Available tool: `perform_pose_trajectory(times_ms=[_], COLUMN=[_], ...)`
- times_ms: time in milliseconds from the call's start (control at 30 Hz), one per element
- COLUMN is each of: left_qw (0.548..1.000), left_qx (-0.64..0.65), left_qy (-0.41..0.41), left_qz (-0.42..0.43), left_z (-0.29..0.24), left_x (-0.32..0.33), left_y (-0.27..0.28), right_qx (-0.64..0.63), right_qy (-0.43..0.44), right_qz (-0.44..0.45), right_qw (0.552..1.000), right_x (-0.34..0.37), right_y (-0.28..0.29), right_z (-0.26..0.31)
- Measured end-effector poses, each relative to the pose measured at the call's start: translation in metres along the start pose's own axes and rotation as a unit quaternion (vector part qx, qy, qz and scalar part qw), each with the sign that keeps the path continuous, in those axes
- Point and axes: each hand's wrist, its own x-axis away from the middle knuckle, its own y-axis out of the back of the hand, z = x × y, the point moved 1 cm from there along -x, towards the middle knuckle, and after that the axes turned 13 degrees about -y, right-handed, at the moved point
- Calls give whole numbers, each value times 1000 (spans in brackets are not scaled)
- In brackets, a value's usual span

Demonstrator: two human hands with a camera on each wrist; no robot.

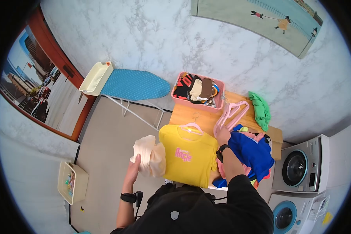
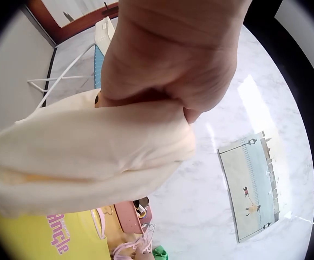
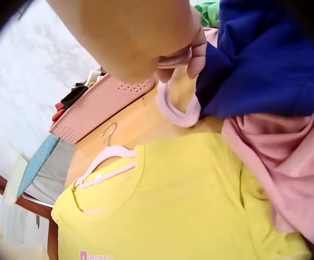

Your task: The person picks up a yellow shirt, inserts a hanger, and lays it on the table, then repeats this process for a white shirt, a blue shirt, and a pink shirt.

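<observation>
My left hand [image 1: 133,168] grips a bunched cream garment [image 1: 150,156], held up left of the table. In the left wrist view the garment [image 2: 92,141] hangs in soft folds from my fingers. With its fingers curled round them, my right hand [image 1: 223,135] holds pink hangers [image 1: 241,112] on the table. The looped end of a hanger [image 3: 185,118] shows below my fingers in the right wrist view. Between the hands a yellow T-shirt [image 1: 195,167] with pink lettering lies flat, a pink hanger [image 1: 192,125] in its neck and the metal hook sticking out.
Blue clothing [image 1: 249,152] lies heaped with pink pieces right of the T-shirt. A pink basket [image 1: 199,103] of folded clothes stands at the back, a green cloth [image 1: 260,111] to its right. The ironing board [image 1: 134,84] bears a cream basket [image 1: 95,80]. Washing machines [image 1: 300,165] stand at right.
</observation>
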Motion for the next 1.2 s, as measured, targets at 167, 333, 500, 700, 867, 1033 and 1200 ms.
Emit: perform_pose_trajectory(times_ms=[167,333,500,700,867,1033,1200], left_qw=[998,995,980,968,974,970,966], left_qx=[-4,28,56,34,66,89,96], left_qy=[-32,-59,-99,-122,-98,-99,-97], left_qz=[56,72,164,218,192,206,218], left_z=[-10,-16,-15,3,22,14,7], left_x=[-14,-22,-27,-37,-45,-40,-34], left_y=[-19,-29,-25,-23,-18,-19,-18], right_qx=[20,-141,-414,-700,-602,-584,-539], right_qy=[29,-13,60,-115,-39,-28,-99], right_qz=[-107,-212,-273,241,14,115,99], right_qw=[994,967,866,662,797,803,831], right_x=[-2,9,91,118,153,181,165], right_y=[25,83,121,117,106,114,75], right_z=[-10,-1,0,-8,3,0,-26])
